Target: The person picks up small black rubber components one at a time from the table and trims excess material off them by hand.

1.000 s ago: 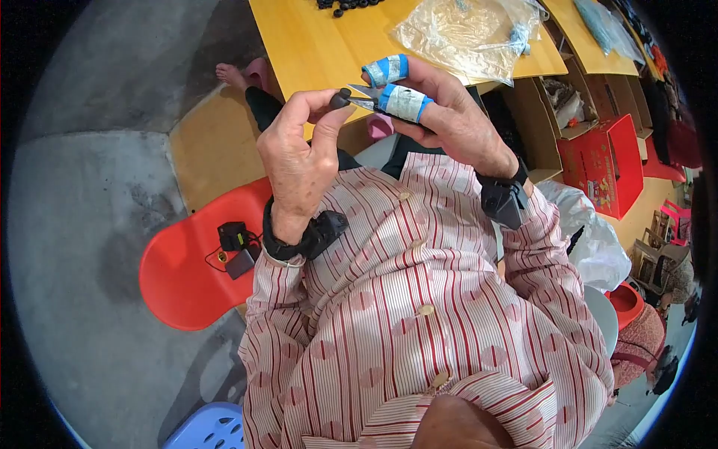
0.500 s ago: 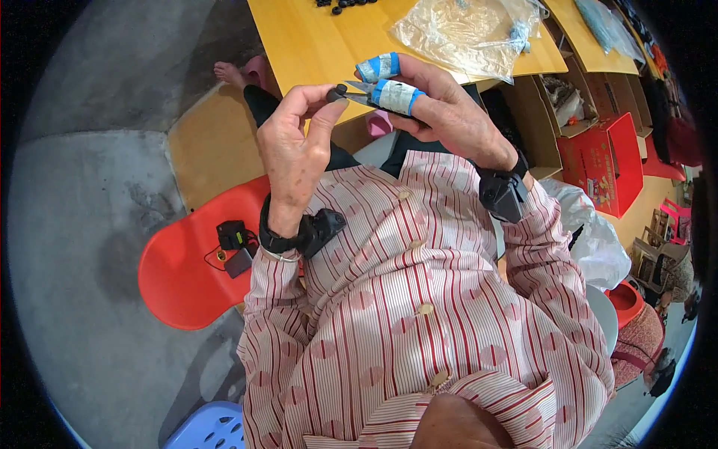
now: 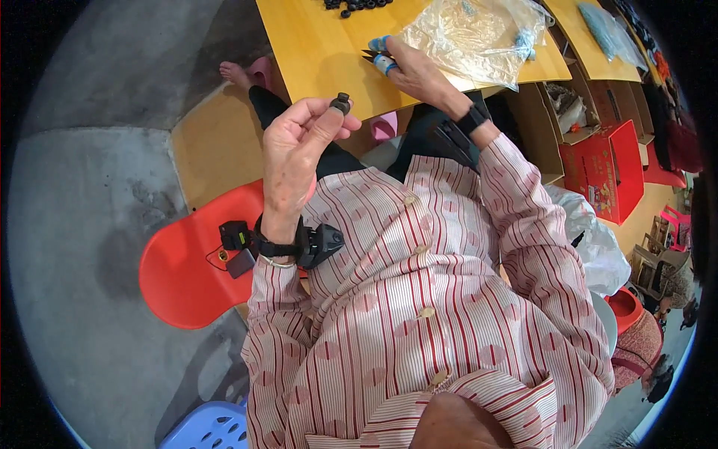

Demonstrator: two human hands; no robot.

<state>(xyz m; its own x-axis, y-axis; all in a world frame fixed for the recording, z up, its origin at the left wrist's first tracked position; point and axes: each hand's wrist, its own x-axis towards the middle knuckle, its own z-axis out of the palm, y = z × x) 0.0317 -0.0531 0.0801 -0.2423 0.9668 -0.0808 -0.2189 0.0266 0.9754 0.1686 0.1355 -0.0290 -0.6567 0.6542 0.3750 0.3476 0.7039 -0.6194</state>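
My left hand (image 3: pixel 299 146) pinches a small round black part (image 3: pixel 341 103) with a stepped top, rubber-like in look, between thumb and fingers, off the table's near edge. My right hand (image 3: pixel 415 71) is over the yellow table (image 3: pixel 314 56), closed round a small pair of snips (image 3: pixel 372 55). Their pointed dark blades stick out to the left, apart from the black part; the handles are hidden in the hand. Blue and pale wraps (image 3: pixel 384 63) cover the thumb and a finger of this hand.
Several small black parts (image 3: pixel 359 4) lie on the table's far side. A clear plastic bag (image 3: pixel 464 41) spreads right of my right hand. Open cardboard boxes (image 3: pixel 542 127) and a red box (image 3: pixel 598 168) stand at the right. A red chair (image 3: pixel 176 262) holds small black devices (image 3: pixel 235 236).
My right hand has moved away and up over the table, taking the snips off the black part. My left hand still holds that part, now tipped upright.
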